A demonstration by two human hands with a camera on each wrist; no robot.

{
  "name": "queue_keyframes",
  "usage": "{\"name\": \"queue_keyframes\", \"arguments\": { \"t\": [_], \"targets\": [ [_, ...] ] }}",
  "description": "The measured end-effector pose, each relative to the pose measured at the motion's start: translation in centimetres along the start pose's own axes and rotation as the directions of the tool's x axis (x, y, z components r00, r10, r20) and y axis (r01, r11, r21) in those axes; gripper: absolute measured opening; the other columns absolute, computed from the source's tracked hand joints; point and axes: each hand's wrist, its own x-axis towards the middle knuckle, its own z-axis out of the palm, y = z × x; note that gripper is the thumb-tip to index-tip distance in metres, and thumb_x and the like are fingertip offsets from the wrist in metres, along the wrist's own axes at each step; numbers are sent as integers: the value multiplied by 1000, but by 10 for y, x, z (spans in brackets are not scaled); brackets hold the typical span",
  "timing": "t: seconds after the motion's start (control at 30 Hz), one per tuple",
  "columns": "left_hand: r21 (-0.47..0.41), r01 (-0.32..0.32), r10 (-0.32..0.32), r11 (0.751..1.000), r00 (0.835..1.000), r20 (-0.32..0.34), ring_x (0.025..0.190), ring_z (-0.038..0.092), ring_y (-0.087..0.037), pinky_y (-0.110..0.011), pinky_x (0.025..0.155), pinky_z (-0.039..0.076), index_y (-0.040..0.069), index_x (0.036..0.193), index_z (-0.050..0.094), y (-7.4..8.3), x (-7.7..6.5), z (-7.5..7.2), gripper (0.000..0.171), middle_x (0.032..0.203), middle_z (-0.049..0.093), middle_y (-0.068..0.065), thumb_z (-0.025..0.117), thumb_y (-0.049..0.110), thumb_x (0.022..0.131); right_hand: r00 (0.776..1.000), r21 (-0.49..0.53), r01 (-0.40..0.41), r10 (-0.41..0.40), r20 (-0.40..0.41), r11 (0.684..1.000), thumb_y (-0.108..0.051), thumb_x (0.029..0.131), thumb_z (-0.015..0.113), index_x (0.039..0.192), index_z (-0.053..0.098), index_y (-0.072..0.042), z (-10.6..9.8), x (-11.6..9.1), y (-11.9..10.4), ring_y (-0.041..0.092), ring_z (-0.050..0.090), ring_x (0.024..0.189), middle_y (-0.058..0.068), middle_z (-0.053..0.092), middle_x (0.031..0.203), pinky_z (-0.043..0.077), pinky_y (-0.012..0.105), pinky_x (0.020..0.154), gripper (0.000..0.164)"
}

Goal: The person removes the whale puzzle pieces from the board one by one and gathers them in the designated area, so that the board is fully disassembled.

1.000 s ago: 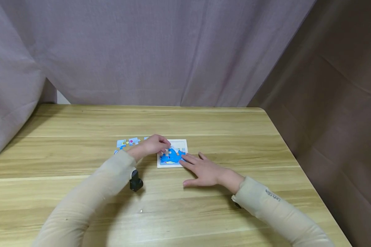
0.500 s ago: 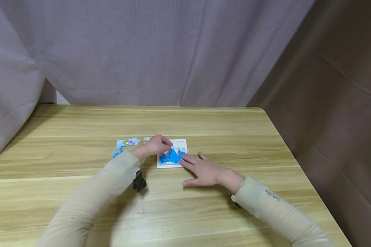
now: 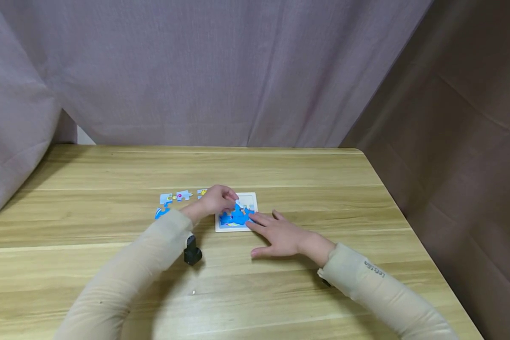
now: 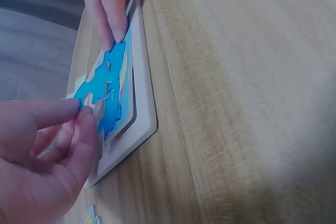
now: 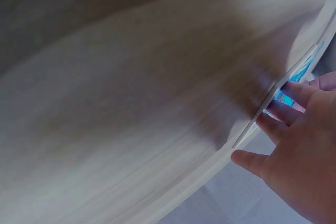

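Note:
A white-rimmed puzzle tray (image 4: 145,121) lies on the wooden table, its lower part filled with a blue whale picture (image 3: 239,220). My left hand (image 3: 216,199) is over the tray's left side. Between its thumb and index finger it pinches a blue puzzle piece (image 4: 94,84), tilted up from the picture in the left wrist view. My right hand (image 3: 282,235) lies palm down with fingers spread. Its fingertips rest on the tray's right edge and the whale's tail, while the thumb points left on the table side. The left hand hides the tray's upper left corner.
Loose puzzle pieces lie left of the tray: two joined light-blue ones (image 3: 183,195), one with a yellow sun (image 3: 202,192), and a blue-and-white one (image 3: 162,212) partly behind the left sleeve. A black wrist camera (image 3: 192,252) hangs under that sleeve. A grey curtain (image 3: 187,75) stands behind the table.
My left hand has shifted slightly right over the tray, still pinching the piece. The whale's upper middle now looks broken up where the blue piece tilts. My right hand has stayed put.

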Motion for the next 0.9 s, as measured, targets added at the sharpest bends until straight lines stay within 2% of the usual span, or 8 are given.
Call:
{"name": "queue_keyframes", "arguments": {
  "t": [0.17,0.33,0.43,0.57,0.7,0.9],
  "targets": [
    [-26,-20,19,999,1000,-14,64,55,-10,-19,58,47,-8,105,61,1,-2,-1,20,77,59,-6,58,-2,86,1000,-7,-14,14,3,1000,-68,85,44,149,24,-18,1,2,1,19,15,145,1,16,157,11,57,114,83],
    [-81,-45,42,996,998,-38,67,59,-11,-25,69,56,-9,105,61,0,-3,-5,20,78,59,-5,59,-2,86,1000,-10,-21,21,9,1000,-68,85,45,149,23,-19,2,2,2,19,15,145,0,16,157,10,56,115,83],
    [-108,-53,49,993,998,-42,71,59,-11,-29,75,57,-8,107,60,-1,-4,-10,21,80,58,-5,58,0,87,1000,-8,-24,24,14,1000,-68,85,45,149,23,-20,2,2,2,19,14,145,0,15,157,9,56,115,83],
    [-120,-41,36,992,998,-43,75,60,-11,-31,79,56,-7,111,59,-5,-5,-21,24,86,61,-8,57,3,89,1000,-4,-28,28,14,1000,-67,85,45,149,23,-20,1,2,1,18,14,145,0,15,157,9,56,115,83],
    [-127,-1,-6,992,999,-52,81,61,-12,-31,82,55,-4,113,59,-9,-9,-32,25,96,62,-10,57,6,90,999,-2,-33,33,15,999,-67,85,46,149,22,-20,1,2,1,18,13,145,0,14,157,8,55,115,83],
    [-142,26,-30,989,999,-25,84,60,-11,-27,84,53,-4,117,56,-17,-18,-50,29,103,62,-11,56,8,91,1000,7,-19,19,7,1000,-66,85,46,149,23,-19,0,1,0,20,14,145,2,15,157,9,56,115,83]
  ]
}}
